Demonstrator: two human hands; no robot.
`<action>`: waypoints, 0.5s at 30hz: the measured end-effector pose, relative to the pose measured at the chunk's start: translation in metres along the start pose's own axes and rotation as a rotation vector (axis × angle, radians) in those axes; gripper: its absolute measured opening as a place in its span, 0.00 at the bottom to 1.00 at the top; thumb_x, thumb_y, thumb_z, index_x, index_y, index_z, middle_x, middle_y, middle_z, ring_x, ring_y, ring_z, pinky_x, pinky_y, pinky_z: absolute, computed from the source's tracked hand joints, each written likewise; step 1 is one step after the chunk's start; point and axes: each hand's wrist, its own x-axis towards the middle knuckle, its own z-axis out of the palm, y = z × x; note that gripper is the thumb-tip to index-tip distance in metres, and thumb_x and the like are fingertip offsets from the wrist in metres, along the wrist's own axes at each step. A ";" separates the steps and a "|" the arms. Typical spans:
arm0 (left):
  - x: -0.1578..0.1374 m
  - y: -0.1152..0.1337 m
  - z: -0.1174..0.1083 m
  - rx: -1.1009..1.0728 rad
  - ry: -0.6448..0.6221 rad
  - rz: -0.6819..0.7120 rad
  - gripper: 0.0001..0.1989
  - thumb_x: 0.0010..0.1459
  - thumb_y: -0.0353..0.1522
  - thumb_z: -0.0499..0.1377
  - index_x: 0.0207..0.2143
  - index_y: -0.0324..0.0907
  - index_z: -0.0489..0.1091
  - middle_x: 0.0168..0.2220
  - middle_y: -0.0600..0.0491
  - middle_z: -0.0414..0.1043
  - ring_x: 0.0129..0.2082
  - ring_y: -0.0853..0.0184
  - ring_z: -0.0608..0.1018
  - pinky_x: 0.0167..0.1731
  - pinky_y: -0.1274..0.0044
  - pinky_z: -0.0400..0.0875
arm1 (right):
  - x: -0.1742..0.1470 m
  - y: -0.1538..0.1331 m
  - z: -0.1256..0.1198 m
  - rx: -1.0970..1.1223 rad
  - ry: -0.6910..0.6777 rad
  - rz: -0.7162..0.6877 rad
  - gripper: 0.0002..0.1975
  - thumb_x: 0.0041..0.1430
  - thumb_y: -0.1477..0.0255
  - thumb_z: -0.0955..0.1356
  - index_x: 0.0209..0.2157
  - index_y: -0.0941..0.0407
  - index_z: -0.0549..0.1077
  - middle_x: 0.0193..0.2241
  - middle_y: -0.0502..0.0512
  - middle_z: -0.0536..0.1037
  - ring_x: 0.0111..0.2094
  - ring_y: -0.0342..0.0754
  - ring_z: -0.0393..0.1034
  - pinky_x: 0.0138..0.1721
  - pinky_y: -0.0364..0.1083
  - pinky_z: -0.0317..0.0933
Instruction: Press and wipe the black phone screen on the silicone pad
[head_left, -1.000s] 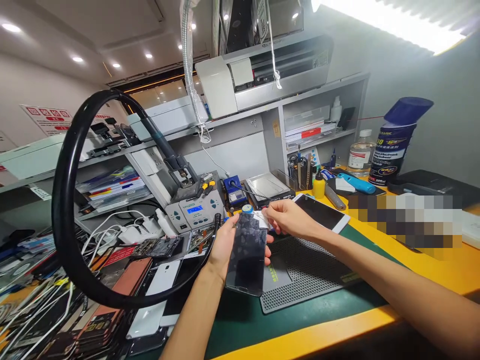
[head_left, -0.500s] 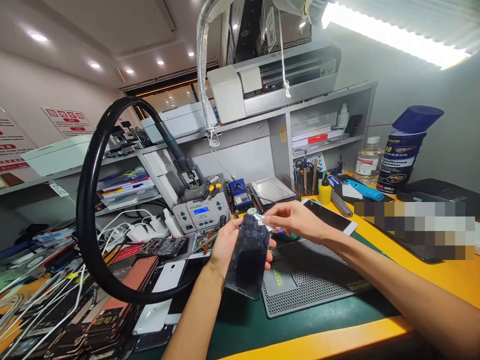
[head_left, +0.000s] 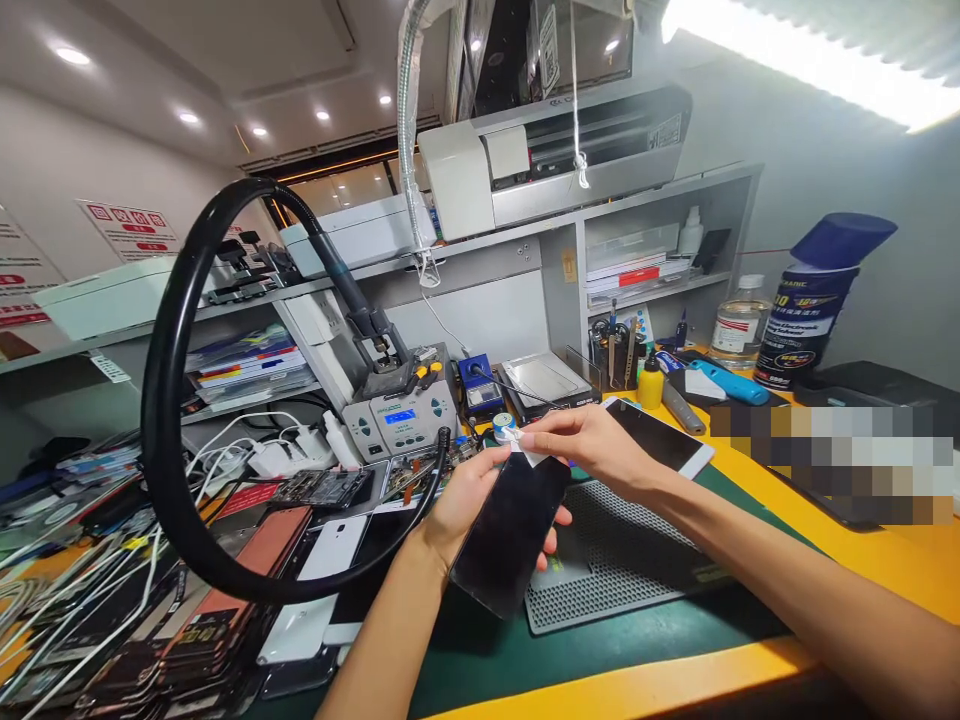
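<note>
My left hand (head_left: 471,495) grips a dark smartphone (head_left: 510,540) from beneath, thumb along its left edge and fingertips showing past the right edge. The phone is tilted, its glossy black face toward me. At its top end, my right hand (head_left: 581,445) pinches a small crumpled white wipe (head_left: 534,456) that touches the glass. A round tin with a blue and white lid (head_left: 504,428) stands just behind the phone's top. Under the hands lies a grey perforated mat (head_left: 622,560) on a green work mat (head_left: 585,655).
A thick black hose (head_left: 161,400) loops at left over stacked phone parts (head_left: 195,640). Behind stands a rework station (head_left: 405,420) with a blue display. A white-framed phone (head_left: 664,435), a yellow bottle (head_left: 649,384) and a spray can (head_left: 806,320) are at right.
The phone has turned slightly and moved a little right and down. Smudges visible on its face before no longer show. My right hand keeps the wipe at the top end.
</note>
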 end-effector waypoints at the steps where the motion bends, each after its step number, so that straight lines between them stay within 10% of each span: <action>1: 0.000 0.000 0.000 0.004 -0.001 -0.007 0.31 0.66 0.47 0.45 0.46 0.30 0.75 0.36 0.36 0.78 0.28 0.56 0.81 0.29 0.67 0.76 | 0.000 0.000 0.000 0.007 -0.007 -0.002 0.18 0.52 0.56 0.75 0.35 0.58 0.85 0.25 0.52 0.76 0.25 0.42 0.60 0.24 0.43 0.50; 15: 0.001 0.005 -0.002 -0.083 0.010 -0.074 0.26 0.62 0.41 0.48 0.48 0.29 0.73 0.36 0.36 0.79 0.29 0.56 0.79 0.30 0.67 0.73 | 0.001 -0.006 -0.013 -0.008 -0.114 -0.045 0.19 0.55 0.57 0.75 0.37 0.59 0.83 0.27 0.53 0.79 0.27 0.43 0.67 0.28 0.44 0.58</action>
